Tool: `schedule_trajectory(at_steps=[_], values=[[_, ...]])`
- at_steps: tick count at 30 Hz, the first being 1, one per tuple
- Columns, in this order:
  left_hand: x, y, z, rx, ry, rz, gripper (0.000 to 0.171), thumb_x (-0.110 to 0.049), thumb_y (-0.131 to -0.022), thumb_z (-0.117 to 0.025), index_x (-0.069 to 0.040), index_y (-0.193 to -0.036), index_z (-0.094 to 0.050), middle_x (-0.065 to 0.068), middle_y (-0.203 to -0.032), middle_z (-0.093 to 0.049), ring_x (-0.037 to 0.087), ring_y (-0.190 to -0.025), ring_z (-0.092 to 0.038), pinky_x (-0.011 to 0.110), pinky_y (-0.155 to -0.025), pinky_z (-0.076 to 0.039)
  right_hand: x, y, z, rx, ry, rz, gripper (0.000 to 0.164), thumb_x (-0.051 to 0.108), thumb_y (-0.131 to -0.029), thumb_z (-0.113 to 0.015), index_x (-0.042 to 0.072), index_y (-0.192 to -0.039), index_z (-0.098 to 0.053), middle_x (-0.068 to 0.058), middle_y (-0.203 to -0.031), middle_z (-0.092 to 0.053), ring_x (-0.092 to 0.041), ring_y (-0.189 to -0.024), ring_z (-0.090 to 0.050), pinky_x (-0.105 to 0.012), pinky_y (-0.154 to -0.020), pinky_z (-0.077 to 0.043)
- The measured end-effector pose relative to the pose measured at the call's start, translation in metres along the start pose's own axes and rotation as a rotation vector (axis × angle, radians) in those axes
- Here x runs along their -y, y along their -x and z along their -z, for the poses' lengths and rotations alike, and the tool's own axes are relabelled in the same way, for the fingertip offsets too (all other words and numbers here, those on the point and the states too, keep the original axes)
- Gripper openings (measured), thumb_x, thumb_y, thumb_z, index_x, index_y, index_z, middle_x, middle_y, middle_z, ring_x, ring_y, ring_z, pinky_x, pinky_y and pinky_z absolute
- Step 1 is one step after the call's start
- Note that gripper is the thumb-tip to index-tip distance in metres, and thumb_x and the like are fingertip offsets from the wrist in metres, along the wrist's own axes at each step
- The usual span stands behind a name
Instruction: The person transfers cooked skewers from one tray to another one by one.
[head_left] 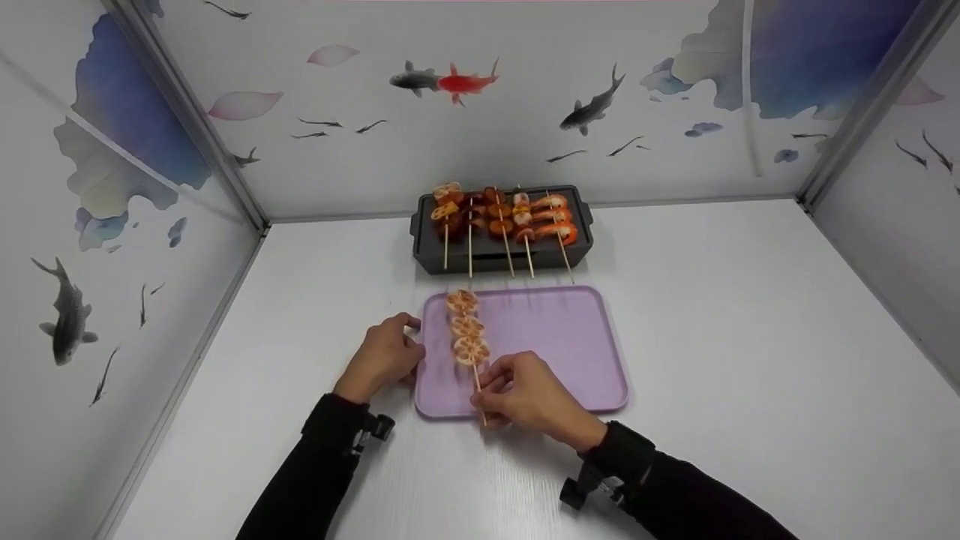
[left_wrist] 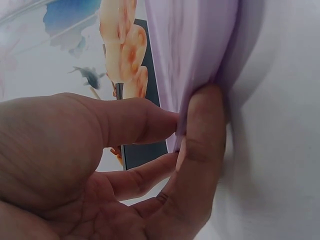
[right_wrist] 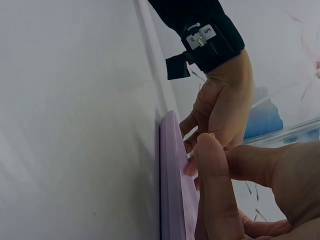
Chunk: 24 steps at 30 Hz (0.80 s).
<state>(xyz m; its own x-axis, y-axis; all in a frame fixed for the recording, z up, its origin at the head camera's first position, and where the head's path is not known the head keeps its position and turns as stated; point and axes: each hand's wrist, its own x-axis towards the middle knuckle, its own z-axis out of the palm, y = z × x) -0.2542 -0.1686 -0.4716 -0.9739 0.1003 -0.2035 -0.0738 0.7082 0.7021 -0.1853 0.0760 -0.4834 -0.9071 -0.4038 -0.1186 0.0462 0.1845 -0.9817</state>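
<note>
Purple tray (head_left: 551,341) is pinched at its left edge by the left hand (head_left: 384,352), fwiw. Skewer (head_left: 466,327) is gripped low on the stick (head_left: 476,377) by the right hand (head_left: 531,394), slices (head_left: 471,350) pointing away, long axis aimed at the grill (head_left: 487,262), over the tray's left side; tray contact can't be told.

Head view looks down; wrist close-ups share tray (head_left: 555,345).

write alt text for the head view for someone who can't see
A person's right hand holds a skewer of three slices over a purple tray while the left hand pinches the tray's left edge. Behind the tray, five loaded skewers lie on a dark grill.
</note>
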Motion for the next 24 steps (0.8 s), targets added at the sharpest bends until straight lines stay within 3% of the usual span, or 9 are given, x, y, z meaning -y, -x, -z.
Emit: schedule_trajectory(at_steps=[8, 24], values=[[-0.001, 0.002, 0.0, 0.007, 0.003, -0.01, 0.047, -0.008, -0.093, -0.059, -0.003, -0.139, -0.055, 0.007, -0.084, -0.067, 0.023, -0.062, -0.069, 0.031, -0.052, -0.053, 0.001, -0.004, -0.01, 0.003, -0.04, -0.021, 0.02, 0.002, -0.084, -0.081, -0.006, -0.096, -0.067, -0.018, -0.084, -0.07, -0.026, -0.066, -0.073, -0.041, -0.059, -0.061], [0.001, 0.001, 0.0, 0.0, 0.013, -0.024, 0.045, -0.009, -0.093, -0.061, -0.003, -0.137, -0.057, 0.008, -0.085, -0.067, 0.024, -0.066, -0.068, 0.031, -0.052, -0.052, 0.003, -0.01, -0.023, 0.006, 0.029, -0.016, 0.015, 0.003, -0.082, -0.082, -0.002, -0.092, -0.071, -0.013, -0.079, -0.073, -0.026, -0.06, -0.072, -0.037, -0.056, -0.059]])
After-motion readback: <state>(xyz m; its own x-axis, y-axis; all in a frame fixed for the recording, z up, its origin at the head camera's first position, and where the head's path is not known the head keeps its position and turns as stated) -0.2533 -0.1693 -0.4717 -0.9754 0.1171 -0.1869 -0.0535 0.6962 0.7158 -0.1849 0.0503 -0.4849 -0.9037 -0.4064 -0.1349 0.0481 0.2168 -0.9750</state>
